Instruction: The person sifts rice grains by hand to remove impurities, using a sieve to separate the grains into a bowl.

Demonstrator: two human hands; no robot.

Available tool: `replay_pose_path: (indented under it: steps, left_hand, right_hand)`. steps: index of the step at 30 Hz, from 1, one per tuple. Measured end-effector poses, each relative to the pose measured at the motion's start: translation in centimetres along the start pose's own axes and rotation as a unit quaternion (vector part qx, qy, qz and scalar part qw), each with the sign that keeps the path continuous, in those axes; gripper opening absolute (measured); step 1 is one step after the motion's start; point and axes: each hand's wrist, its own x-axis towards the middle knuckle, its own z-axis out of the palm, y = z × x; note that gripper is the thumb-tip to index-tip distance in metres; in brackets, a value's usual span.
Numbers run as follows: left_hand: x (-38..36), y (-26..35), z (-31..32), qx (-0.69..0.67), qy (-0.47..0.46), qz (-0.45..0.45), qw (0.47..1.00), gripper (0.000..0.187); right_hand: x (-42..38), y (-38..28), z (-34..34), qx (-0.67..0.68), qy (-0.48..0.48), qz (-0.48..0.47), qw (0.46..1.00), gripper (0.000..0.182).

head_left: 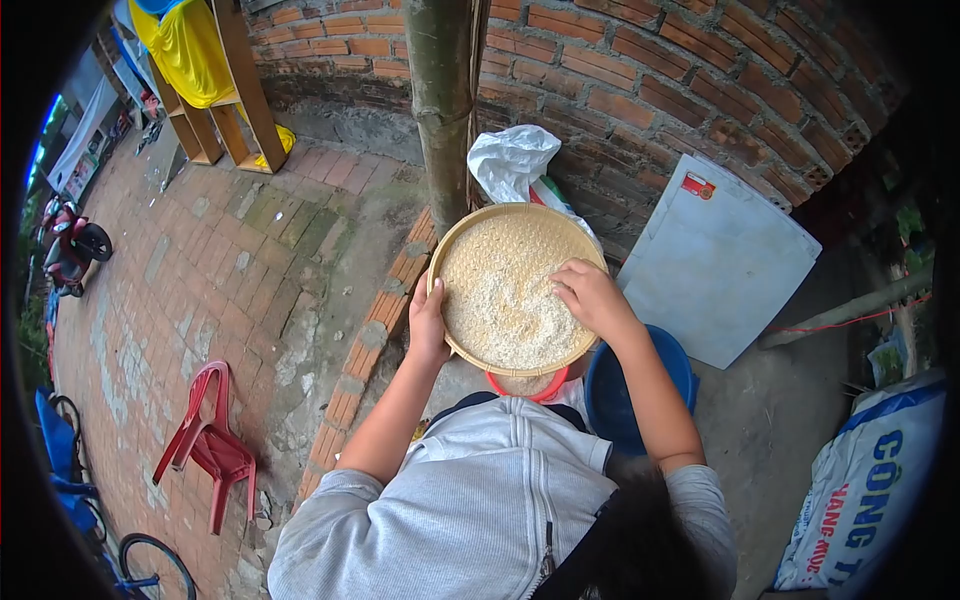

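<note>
A round woven bamboo winnowing tray (478, 215) is held up in front of my chest. A layer of pale grain that looks like rice (515, 300) covers its bottom, whiter toward the middle and front. My left hand (428, 322) grips the tray's left rim, thumb on top and fingers underneath. Over the right part of the grain is my right hand (592, 297), its fingers bunched together at the surface. Whatever is between those fingertips is too small to make out. Below the tray's front edge, a red basin (562, 380) shows, with similar grain in it.
A blue tub (620, 400) stands under my right forearm. Behind the tray are a bamboo post (442, 110) and a white plastic bag (513, 160). A pale board (715, 260) leans on the brick wall. A red chair (212, 440) lies tipped over at left; a printed sack (865, 490) is at right.
</note>
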Motion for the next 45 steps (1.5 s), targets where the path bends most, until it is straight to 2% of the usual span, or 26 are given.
replay_pose_path:
  steps: [5, 10, 15, 17, 22, 29, 37, 38, 39, 41, 42, 43, 45]
  left_hand:
    - [0.1, 0.0, -0.3, -0.02, 0.016, -0.012, 1.0, 0.035]
    - [0.1, -0.3, 0.0, -0.009, 0.011, 0.033, 0.999, 0.033]
    - [0.2, -0.9, -4.1, -0.008, 0.079, 0.004, 0.997, 0.032]
    - [0.4, -1.3, -7.4, -0.016, 0.088, 0.026, 0.996, 0.036]
    - [-1.1, 1.0, -13.9, -0.035, 0.174, 0.109, 0.978, 0.035]
    - [-7.8, 5.1, -25.4, -0.01, 0.322, 0.238, 0.916, 0.031]
    - [-17.1, 5.6, -31.4, -0.014, 0.451, 0.32, 0.833, 0.032]
    - [-17.8, 5.4, -31.8, -0.017, 0.463, 0.323, 0.825, 0.032]
    - [-18.3, 4.9, -32.3, -0.019, 0.471, 0.321, 0.821, 0.033]
    - [-19.2, 4.3, -32.7, -0.022, 0.484, 0.32, 0.814, 0.035]
    - [-19.5, 3.9, -32.8, -0.022, 0.488, 0.309, 0.816, 0.036]
    - [-19.6, 3.8, -32.9, -0.022, 0.491, 0.298, 0.819, 0.037]
    - [-19.4, 3.6, -33.1, -0.014, 0.509, 0.291, 0.81, 0.037]
  right_hand:
    - [-0.9, -2.7, 1.1, 0.025, 0.009, -0.044, 0.999, 0.015]
    - [-1.0, -2.2, 3.3, 0.046, -0.014, -0.042, 0.998, 0.014]
    - [0.6, -3.5, 4.2, 0.085, 0.009, -0.043, 0.995, 0.01]
    - [1.7, -4.5, 4.8, 0.122, 0.026, -0.026, 0.992, 0.009]
    - [4.3, -4.8, 8.6, 0.124, -0.021, -0.048, 0.991, 0.008]
    - [6.5, -2.6, 18.7, 0.11, -0.139, -0.081, 0.981, 0.009]
    - [8.7, 0.6, 31.1, 0.018, -0.189, -0.122, 0.974, 0.009]
    - [9.3, 0.9, 31.8, -0.011, -0.27, -0.105, 0.957, 0.023]
    - [9.2, 2.0, 33.2, -0.009, -0.278, -0.112, 0.954, 0.023]
    - [8.6, 4.5, 35.6, -0.001, -0.374, -0.137, 0.917, 0.041]
    - [8.6, 4.4, 35.2, -0.084, -0.448, -0.144, 0.878, 0.05]
    - [8.5, 4.2, 34.9, -0.082, -0.449, -0.145, 0.878, 0.05]
    - [8.0, 5.0, 34.3, -0.055, -0.473, -0.09, 0.875, 0.049]
